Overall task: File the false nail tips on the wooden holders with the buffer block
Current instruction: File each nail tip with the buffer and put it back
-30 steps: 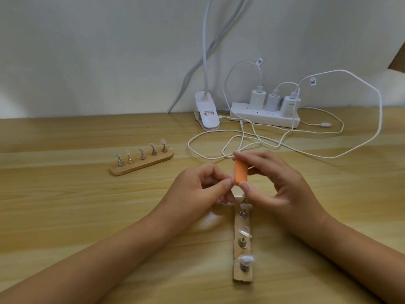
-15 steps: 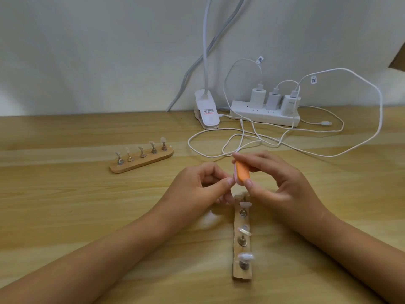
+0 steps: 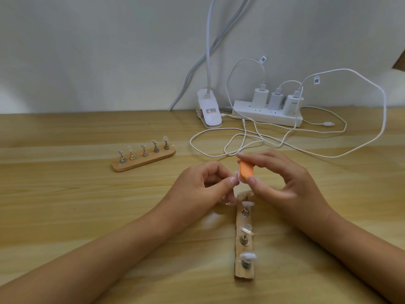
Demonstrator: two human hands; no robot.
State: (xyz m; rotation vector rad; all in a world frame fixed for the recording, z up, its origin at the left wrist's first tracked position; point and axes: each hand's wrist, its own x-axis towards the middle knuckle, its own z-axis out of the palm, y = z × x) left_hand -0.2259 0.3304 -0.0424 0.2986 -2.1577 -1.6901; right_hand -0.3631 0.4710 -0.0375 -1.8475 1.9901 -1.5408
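Filing under way at a wooden table (image 3: 65,216): the person's right hand (image 3: 282,183) pinches the orange buffer block (image 3: 246,172) between thumb and forefinger, above the far end of the near wooden holder (image 3: 243,270). Upright a second ago, the block now leans, its top tipped to the left and its broad orange face turned to the camera; its long axis runs steeply from upper left to lower right. The left hand (image 3: 203,187), fingers curled, pinches a small pale nail tip (image 3: 237,174) at the block's left edge. The near holder points away from the person. A second holder (image 3: 143,160) lies well apart to the left
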